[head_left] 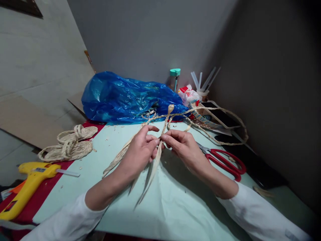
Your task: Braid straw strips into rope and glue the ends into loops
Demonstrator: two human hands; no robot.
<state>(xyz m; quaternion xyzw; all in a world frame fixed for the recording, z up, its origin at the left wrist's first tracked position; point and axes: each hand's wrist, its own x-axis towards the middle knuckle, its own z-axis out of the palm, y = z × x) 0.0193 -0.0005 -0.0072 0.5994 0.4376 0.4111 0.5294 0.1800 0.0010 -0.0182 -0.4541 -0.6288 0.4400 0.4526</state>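
The item under inspection is a braided fibre strand (164,127), held above the middle of the work surface, with its knotted end pointing up and away from the wearer. I observe the right hand (184,145) pinching it between thumb and forefinger. The left hand (142,147) has its thumb and lower fingers closed on the strand at the same spot, forefinger extended clear. Loose fibre ends (155,162) hang below the fingers toward the wearer.

A longer braided cord (208,108) loops out behind and to the right; I cannot tell whether it joins the held piece. Red-handled scissors (212,152) lie just beside the right wrist. Everything named so far is over or on a pale green sheet (175,214). At its far edge I note a blue plastic bag (125,97). On the left are two woven slippers (77,149) and, nearer, a yellow glue gun (32,180).
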